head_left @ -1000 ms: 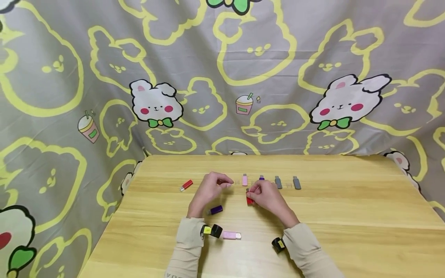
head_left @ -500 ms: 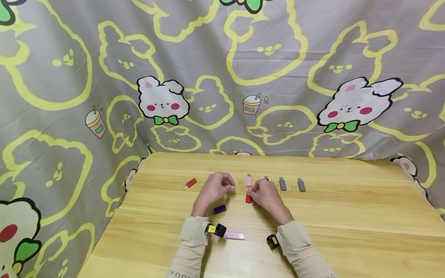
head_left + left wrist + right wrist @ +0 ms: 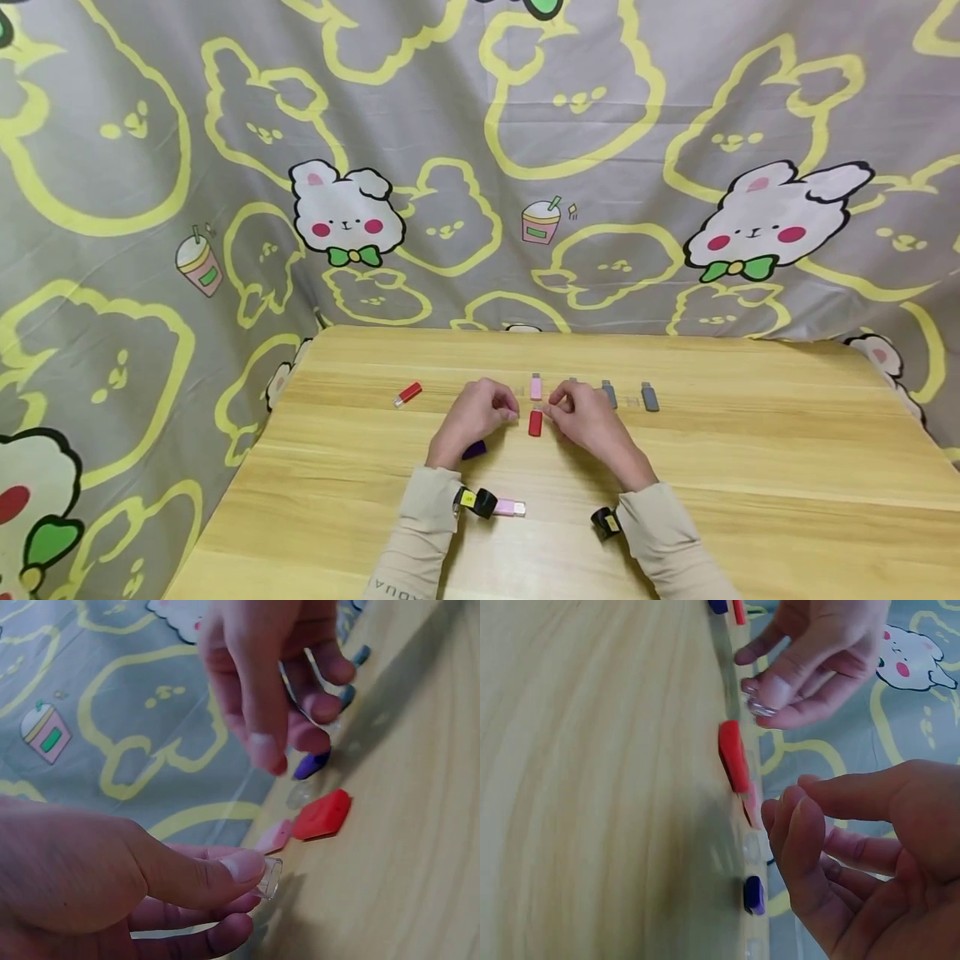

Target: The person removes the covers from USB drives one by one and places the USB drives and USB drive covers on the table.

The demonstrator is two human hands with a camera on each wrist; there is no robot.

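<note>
A red USB stick (image 3: 535, 422) lies between the left grip (image 3: 480, 410) and right grip (image 3: 588, 417) (a pink stick (image 3: 536, 387) just beyond).

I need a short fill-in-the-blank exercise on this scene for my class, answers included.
1. The hand pinching a clear cap is the person's ____ one.
2. In the head view, the leftmost stick is ____.
3. The rightmost stick there is ____.
4. The lowest stick there is ____.

Missing words: left; red; grey; pink.
</note>
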